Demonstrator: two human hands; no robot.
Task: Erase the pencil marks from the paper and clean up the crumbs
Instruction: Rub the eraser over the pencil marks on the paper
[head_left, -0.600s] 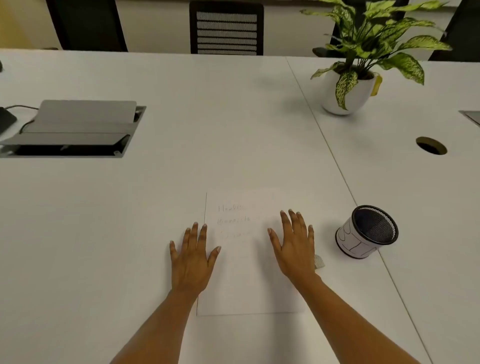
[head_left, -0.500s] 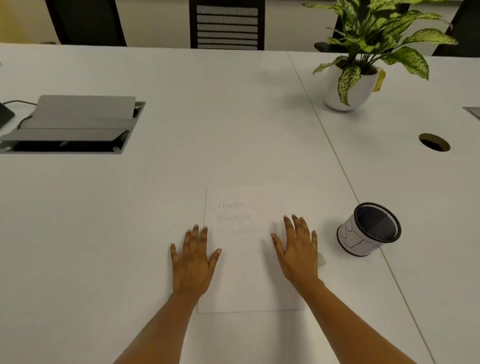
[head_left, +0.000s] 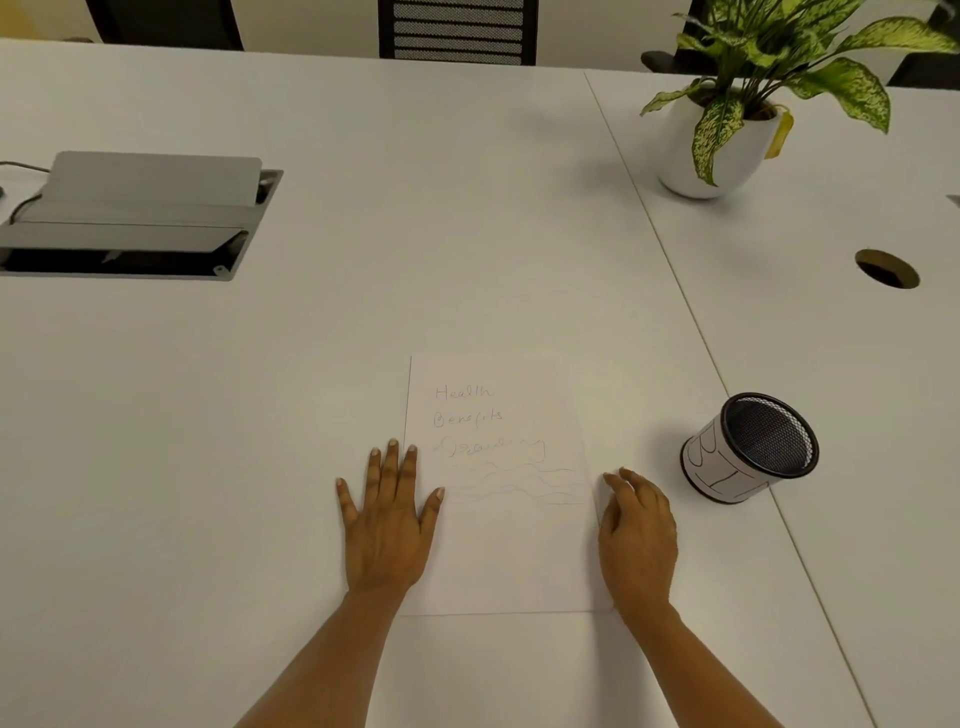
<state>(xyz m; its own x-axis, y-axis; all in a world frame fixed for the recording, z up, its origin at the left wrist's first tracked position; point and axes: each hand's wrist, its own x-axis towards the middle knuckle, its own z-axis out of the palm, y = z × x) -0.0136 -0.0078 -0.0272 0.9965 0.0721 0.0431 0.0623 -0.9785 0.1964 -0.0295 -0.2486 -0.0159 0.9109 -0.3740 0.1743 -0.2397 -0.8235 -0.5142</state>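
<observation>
A white sheet of paper (head_left: 509, 551) lies on the table with faint pencil words and wavy lines (head_left: 498, 447) on its upper half. My left hand (head_left: 387, 525) lies flat with spread fingers across the paper's left edge. My right hand (head_left: 636, 535) is just off the paper's right edge, fingers bent down to the table. It covers the spot where a small whitish eraser lay, and the eraser is hidden. No crumbs are visible.
A black mesh pen cup (head_left: 750, 449) with a white drawn-on wrap stands right of my right hand. A potted plant (head_left: 711, 140) is at the back right, near a round cable hole (head_left: 886, 268). A grey cable box (head_left: 140, 218) sits at the left.
My right hand slid off the paper to its right edge and curled its fingers over where the eraser lay. The left hand stayed flat. More pencil lines are uncovered.
</observation>
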